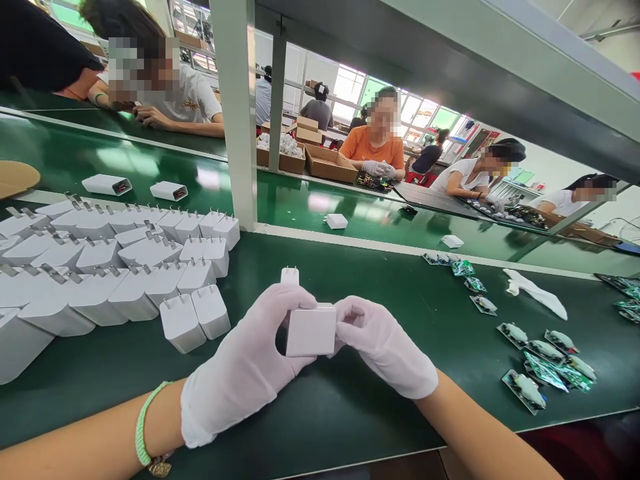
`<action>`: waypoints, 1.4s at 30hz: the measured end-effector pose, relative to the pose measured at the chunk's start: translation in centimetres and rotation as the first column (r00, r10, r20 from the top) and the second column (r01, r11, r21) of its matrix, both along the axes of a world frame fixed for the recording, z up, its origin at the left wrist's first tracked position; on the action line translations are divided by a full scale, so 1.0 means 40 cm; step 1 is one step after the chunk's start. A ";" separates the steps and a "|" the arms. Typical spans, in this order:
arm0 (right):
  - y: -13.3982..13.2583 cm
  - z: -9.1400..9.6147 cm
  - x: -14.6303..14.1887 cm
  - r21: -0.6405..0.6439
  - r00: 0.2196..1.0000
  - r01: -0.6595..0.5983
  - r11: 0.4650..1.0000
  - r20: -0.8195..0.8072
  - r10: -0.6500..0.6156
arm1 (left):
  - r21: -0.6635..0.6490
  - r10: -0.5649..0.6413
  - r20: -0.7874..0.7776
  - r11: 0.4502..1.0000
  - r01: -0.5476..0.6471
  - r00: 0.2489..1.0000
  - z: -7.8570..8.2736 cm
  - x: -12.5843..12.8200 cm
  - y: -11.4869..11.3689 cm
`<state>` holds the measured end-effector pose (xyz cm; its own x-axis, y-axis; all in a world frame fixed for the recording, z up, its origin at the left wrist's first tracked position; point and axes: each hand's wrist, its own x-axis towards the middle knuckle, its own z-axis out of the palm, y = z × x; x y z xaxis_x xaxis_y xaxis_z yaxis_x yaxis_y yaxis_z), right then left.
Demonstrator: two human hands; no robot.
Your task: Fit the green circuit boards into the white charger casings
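In the head view, the left hand [257,350], in a white glove, grasps a white charger [311,331] between thumb and fingers, above the green table [345,427]. The right hand [385,343], also gloved, has its fingers bent and the tips touching the charger's right side; whether they grip it I cannot tell. A green bracelet [143,427] circles the left wrist. Just beyond the left hand is another charger [290,275], prongs up. Rows of white chargers [97,293], prongs up, fill the table's left side. Circuit boards [527,392] lie on the right, near a white cloth [540,293]. Past the table, two white cases [103,185] lie with open ends on a green belt [295,200].
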<state>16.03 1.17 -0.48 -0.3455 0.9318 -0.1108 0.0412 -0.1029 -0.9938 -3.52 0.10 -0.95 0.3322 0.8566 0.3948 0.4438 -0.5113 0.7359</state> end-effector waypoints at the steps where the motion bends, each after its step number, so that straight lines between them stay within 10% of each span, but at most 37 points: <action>1: 0.000 -0.001 0.000 -0.009 1.000 -0.005 1.000 -0.001 0.005 | 0.050 0.003 -0.023 0.999 -0.002 1.000 0.003 0.001 -0.003; 9: 0.000 0.017 -0.003 -0.116 0.975 -0.109 0.987 -0.206 0.083 | 0.358 -0.025 -0.174 0.930 0.086 0.984 0.008 -0.008 0.005; 20: 0.002 -0.002 -0.010 -0.178 0.933 -0.219 0.959 -0.326 0.153 | 0.306 -0.001 -0.202 0.950 0.064 0.979 0.052 -0.026 0.007; 26: 0.007 -0.022 -0.005 0.001 0.986 -0.013 1.000 -0.164 0.013 | 0.076 0.062 -0.053 0.995 -0.057 0.997 0.039 -0.043 0.018; 31: -0.003 -0.025 0.007 0.149 0.995 0.070 0.986 0.058 -0.079 | 0.183 0.031 -0.172 0.983 0.001 0.985 0.033 -0.032 0.023; 42: -0.036 -0.007 0.028 0.583 0.955 -0.021 0.812 0.252 -0.156 | -0.029 -0.119 0.052 0.992 0.121 0.992 0.059 -0.010 0.020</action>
<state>17.13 -0.29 -0.75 -0.3168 0.8731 0.3705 0.3352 0.4685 -0.8174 -3.91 0.89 1.42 0.4137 0.8244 0.3864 0.3431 -0.5343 0.7726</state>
